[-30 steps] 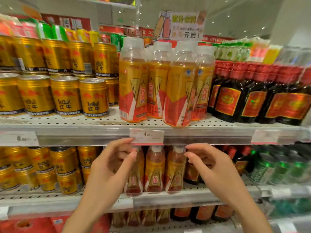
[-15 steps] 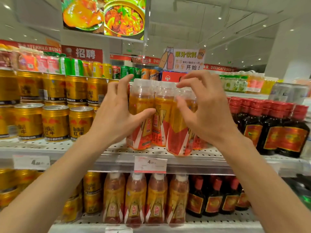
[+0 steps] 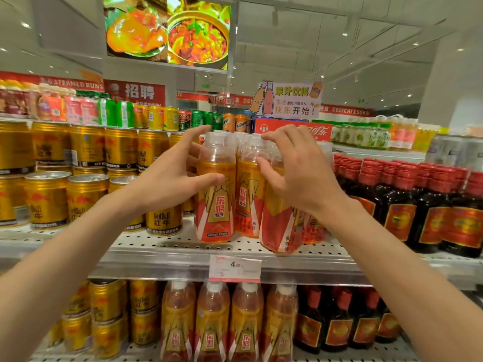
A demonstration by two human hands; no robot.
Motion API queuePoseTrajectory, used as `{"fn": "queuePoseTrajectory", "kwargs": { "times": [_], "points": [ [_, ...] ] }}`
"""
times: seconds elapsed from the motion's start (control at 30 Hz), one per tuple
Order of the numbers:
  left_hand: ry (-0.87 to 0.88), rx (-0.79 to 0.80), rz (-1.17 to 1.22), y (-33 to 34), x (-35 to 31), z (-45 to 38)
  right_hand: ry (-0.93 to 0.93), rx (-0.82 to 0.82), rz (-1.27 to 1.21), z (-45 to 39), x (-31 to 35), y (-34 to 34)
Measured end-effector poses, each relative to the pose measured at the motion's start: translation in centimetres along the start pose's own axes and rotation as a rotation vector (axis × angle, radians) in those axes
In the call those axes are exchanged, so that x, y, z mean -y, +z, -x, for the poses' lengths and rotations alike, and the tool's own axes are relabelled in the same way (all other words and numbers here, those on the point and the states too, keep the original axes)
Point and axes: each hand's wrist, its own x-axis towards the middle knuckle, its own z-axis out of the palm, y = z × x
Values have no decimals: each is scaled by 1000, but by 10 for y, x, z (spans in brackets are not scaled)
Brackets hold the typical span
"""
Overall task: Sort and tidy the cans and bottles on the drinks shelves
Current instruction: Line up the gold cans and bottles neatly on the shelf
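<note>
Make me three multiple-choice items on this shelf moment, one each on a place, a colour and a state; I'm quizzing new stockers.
1. What stands left of the orange bottles?
A gold cans
B green bottles
C milk cartons

2. What colour are the caps on the dark bottles?
A white
B red
C blue

3. What is the left hand doing?
A hanging idle
B holding a price tag
C gripping an orange bottle

Answers: 1 A, the gold cans sit there; 2 B, their caps show red; 3 C, its thumb and fingers wrap the front bottle.

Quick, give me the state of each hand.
Left hand: curled round the leftmost orange bottle.
Right hand: fingers on the neighbouring bottles; grip unclear.
</note>
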Motion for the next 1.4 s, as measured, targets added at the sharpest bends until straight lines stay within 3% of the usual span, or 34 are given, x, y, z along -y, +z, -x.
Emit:
{"fn": "queuePoseTrajectory", "kwargs": {
  "times": [0.3, 0.5, 0.73, 0.87, 1.1, 1.4],
  "points": [
    [12, -17, 9, 5, 6, -2, 30, 112, -63, -4, 4, -15],
    [26, -30, 41, 7, 7, -2, 125, 372, 25, -35, 11, -31],
    [18, 5, 60, 3, 6, -5, 189, 725, -39, -89, 10, -38],
    [26, 5, 51, 3, 6, -4, 218, 831, -102, -104, 6, -36],
    [32, 13, 46, 2, 7, -4, 282, 755, -196, -103, -3, -23],
    [33, 8, 50, 3, 8, -4, 250, 733, -70, -104, 0, -16]
  ]
}}
